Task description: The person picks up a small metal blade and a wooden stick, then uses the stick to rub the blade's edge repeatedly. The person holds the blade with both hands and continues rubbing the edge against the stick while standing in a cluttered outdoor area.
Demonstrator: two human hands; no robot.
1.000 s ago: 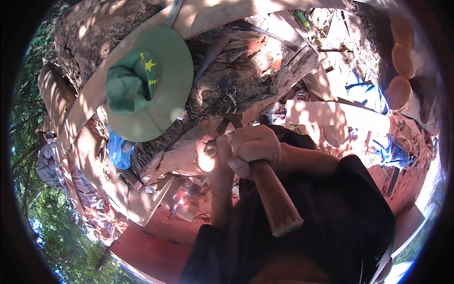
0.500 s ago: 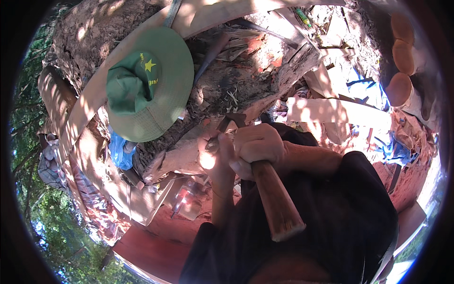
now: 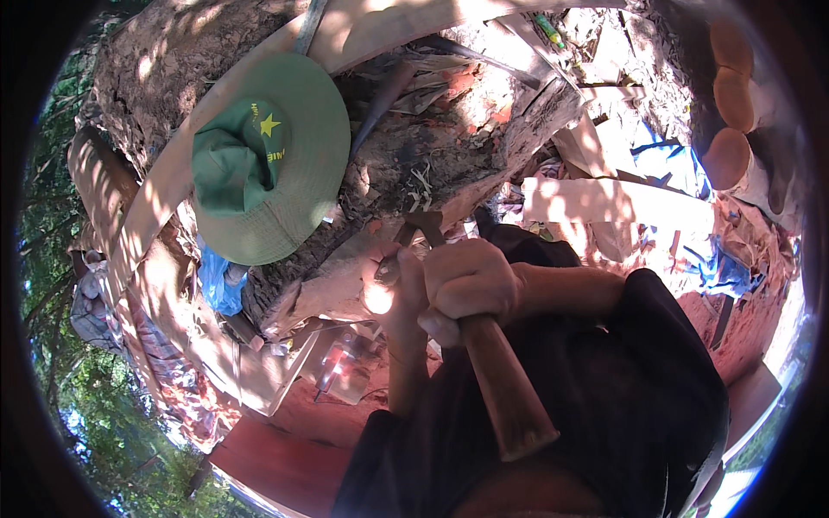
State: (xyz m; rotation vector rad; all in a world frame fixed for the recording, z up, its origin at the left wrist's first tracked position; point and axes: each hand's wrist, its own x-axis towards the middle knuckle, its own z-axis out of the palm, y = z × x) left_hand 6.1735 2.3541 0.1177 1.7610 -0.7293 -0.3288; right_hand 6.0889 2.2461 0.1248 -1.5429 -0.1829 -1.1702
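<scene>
My right hand (image 3: 471, 281) is closed around a hand tool's wooden handle (image 3: 509, 388), which widens toward its butt end near my dark clothing. Beyond that fist shows the tool's dark metal head (image 3: 423, 221), a short crosspiece shaped like an adze or hammer head. Close beside it, my left hand (image 3: 406, 289) is closed, its fingers partly hidden by the right. A small dark rounded end (image 3: 387, 271) shows at the left fingers; its kind is unclear. Both hands are in front of a rough wooden log (image 3: 458, 168) with pale shavings (image 3: 421, 186) on top.
A green brimmed hat (image 3: 311, 138) with a yellow star lies left of the log. Below it is a blue plastic bag (image 3: 223, 281). A long curved plank (image 3: 173, 177) arcs behind. Flat boards (image 3: 613, 203) and blue sheeting (image 3: 725, 272) lie right, near rounded wooden pieces (image 3: 730, 160).
The tool's head has come further into sight above my hands, and its butt end has shifted slightly down. My right hand moved a little down; the left stays close beside it.
</scene>
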